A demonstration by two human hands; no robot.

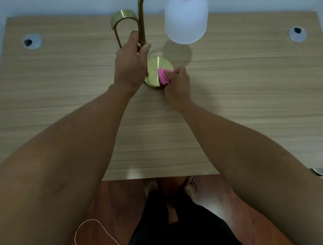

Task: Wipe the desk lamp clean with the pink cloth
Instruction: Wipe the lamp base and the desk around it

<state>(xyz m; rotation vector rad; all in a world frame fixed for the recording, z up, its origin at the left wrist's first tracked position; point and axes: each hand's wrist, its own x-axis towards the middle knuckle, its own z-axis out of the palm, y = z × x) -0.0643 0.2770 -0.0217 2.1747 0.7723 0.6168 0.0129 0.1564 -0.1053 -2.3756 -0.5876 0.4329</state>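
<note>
Here, seen from above, a brass desk lamp with a curved gold stem and round base (143, 21) stands near the middle of a pale wood-grain table (257, 98). The left hand (130, 64) is closed around the stem just above the base. The right hand (178, 84) is closed on a small crumpled pink cloth (163, 76), pressing it onto the base's top. The 1 frosted white glass shade (186, 15) hangs from the arch and looks fragile, so the stiff, smooth metal stem seems the safer hold. The cloth is soft and light.
</note>
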